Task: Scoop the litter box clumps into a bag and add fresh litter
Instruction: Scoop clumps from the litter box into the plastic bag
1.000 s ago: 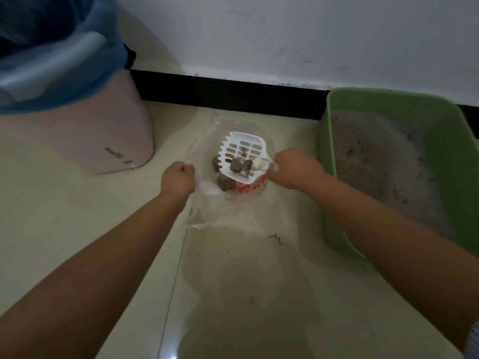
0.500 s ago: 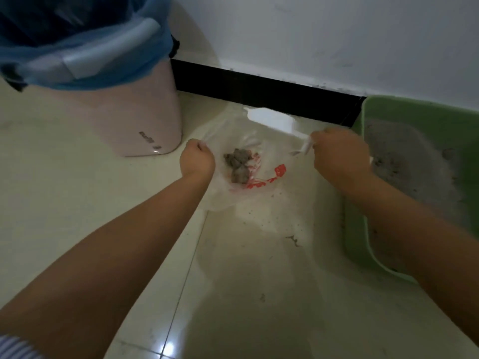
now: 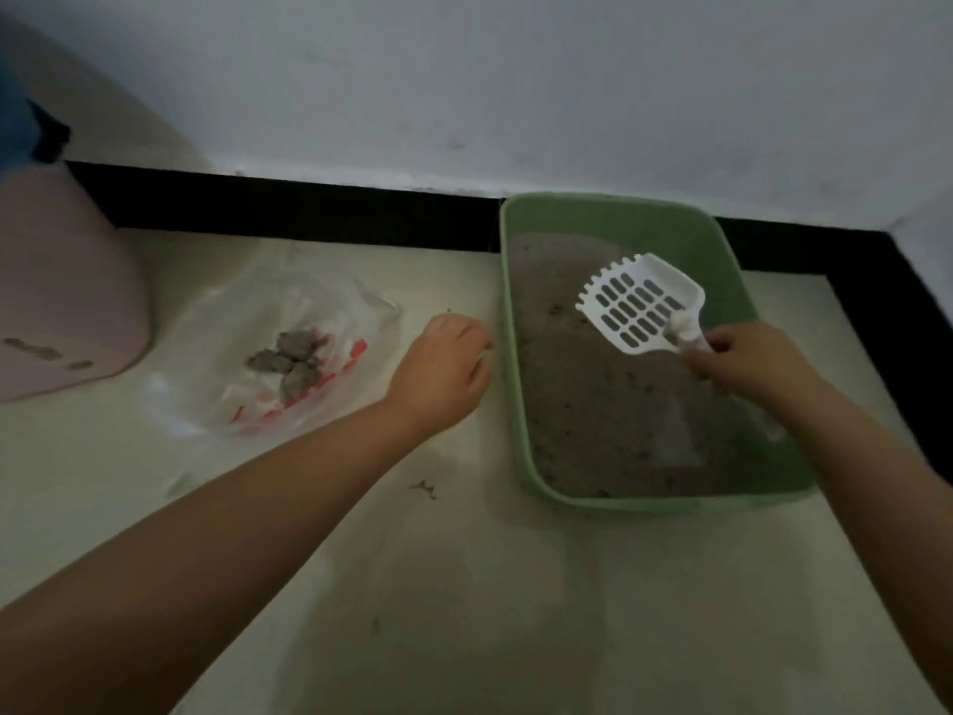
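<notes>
1. Now: right hand (image 3: 742,361) grips scoop (image 3: 639,307) by its handle, over litter box (image 3: 521,363).
2. Left hand (image 3: 443,363) loosely curled, holding nothing, beside box.
3. Clumps (image 3: 291,361) in bag (image 3: 319,312); likely crumbly, so lift gently.

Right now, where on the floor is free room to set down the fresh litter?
Free: the wide floor in front of the green litter box, and the strip between bag and pink bin. Crowded: between bag and box, where the left hand hovers; the right hand holds the scoop over the litter.
</notes>
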Motion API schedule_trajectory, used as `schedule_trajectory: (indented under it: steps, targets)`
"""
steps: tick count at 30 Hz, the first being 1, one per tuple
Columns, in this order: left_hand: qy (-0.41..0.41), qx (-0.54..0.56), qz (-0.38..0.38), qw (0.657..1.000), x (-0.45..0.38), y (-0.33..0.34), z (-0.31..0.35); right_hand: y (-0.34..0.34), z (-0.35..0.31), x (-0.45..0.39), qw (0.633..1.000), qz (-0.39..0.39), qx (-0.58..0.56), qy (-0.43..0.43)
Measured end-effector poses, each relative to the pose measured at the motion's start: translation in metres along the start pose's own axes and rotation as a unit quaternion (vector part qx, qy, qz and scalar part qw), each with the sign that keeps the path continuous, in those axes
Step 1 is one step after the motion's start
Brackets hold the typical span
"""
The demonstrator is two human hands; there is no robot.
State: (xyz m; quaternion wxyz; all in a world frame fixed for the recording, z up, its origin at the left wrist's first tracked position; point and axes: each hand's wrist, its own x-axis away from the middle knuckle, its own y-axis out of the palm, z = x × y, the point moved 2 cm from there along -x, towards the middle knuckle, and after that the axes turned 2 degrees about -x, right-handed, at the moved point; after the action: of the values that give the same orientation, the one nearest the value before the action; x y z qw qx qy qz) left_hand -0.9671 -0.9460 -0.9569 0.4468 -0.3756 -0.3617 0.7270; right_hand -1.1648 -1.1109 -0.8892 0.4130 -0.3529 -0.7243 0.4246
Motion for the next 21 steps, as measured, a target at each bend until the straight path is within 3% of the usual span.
schedule_trajectory:
  steps: [3, 7, 10, 15, 21]
  targets:
    - [0.106, -0.057, -0.025, 0.992, -0.007, 0.027, 0.02, -0.005, 0.042, -0.003, 0.997, -0.026, 0.053, 0.054]
    - [0.213, -0.055, -0.058, 0.974, -0.01, 0.054, 0.033, 0.001, 0.067, -0.009, 0.992, -0.049, 0.101, 0.056]
    - [0.219, -0.05, -0.083, 0.971, -0.012, 0.06, 0.026, -0.003, 0.072, -0.014, 0.988, -0.074, 0.114, 0.066]
    - [0.226, -0.042, -0.058, 0.971, -0.015, 0.066, 0.02, -0.03, 0.089, -0.013, 0.982, -0.106, 0.131, 0.083]
    - [0.233, -0.036, -0.023, 0.971, -0.016, 0.071, 0.018, 0.004, 0.099, -0.02, 0.973, -0.158, 0.163, 0.034]
